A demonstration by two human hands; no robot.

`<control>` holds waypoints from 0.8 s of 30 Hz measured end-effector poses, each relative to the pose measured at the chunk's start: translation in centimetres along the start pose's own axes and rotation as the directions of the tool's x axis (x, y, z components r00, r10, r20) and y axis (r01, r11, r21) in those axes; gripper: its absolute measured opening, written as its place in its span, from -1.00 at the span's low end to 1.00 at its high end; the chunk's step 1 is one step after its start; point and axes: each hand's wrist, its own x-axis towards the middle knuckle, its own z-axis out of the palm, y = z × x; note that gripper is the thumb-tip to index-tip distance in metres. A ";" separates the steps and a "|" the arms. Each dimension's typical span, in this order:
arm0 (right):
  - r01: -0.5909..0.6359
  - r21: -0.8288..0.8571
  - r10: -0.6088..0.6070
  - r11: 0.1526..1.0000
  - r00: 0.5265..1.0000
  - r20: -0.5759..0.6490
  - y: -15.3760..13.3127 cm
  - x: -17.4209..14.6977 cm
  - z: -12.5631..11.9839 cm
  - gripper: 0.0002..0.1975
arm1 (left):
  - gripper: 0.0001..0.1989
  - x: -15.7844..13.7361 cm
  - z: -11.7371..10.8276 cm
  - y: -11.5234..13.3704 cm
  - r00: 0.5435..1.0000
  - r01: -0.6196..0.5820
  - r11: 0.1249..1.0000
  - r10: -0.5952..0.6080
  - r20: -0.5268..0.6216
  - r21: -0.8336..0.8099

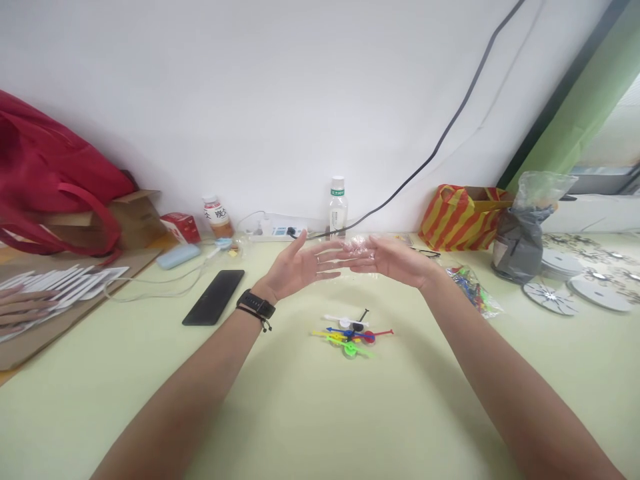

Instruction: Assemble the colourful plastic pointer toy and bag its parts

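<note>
My left hand (300, 268), with a dark watch on its wrist, is held over the table with its fingers stretched out toward the right. Facing it, my right hand (403, 261) has its fingers stretched to the left, the fingertips of both close together. Clear crinkled plastic (359, 247) shows just behind the fingertips; whether they touch it I cannot tell. On the table below the hands lies a small pile of plastic arrow spinners (350, 335) in white, black, blue, yellow, red and green.
A black phone (214, 298) lies left of my hands. Two bottles stand by the wall near a power strip (280, 228). At right are a bag of coloured pieces (473, 290), a striped bag (457, 217) and discs (550, 299). Another person's hand (23, 308) rests on white strips at far left.
</note>
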 end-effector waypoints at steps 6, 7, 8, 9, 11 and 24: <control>-0.112 0.014 0.107 0.994 0.972 0.211 -0.3 -0.6 1.3 -0.34 | 0.01 -0.4 0.5 -0.4 0.989 0.056 0.997 -0.048 0.139 -0.057; -0.118 0.018 0.111 0.993 0.965 0.237 -0.3 -0.6 1.6 -0.31 | 0.04 -0.4 0.7 -0.4 0.986 0.062 0.996 -0.052 0.157 -0.060; -0.123 0.021 0.113 0.992 0.959 0.261 -0.3 -0.6 1.8 -0.28 | 0.07 -0.5 1.0 -0.4 0.983 0.066 0.996 -0.054 0.177 -0.062; -0.125 0.022 0.114 0.992 0.952 0.284 -0.3 -0.6 2.0 -0.24 | 0.10 -0.5 1.2 -0.4 0.978 0.066 0.996 -0.053 0.200 -0.062; -0.131 0.014 0.119 0.991 0.937 0.329 -0.3 -0.5 2.5 -0.19 | 0.16 -0.6 1.7 -0.3 0.968 0.063 0.996 -0.045 0.249 -0.064; -0.152 0.002 0.142 0.988 0.933 0.332 -0.9 -0.3 5.6 0.09 | 0.21 -1.1 2.7 0.3 0.996 0.078 0.991 -0.083 0.045 0.106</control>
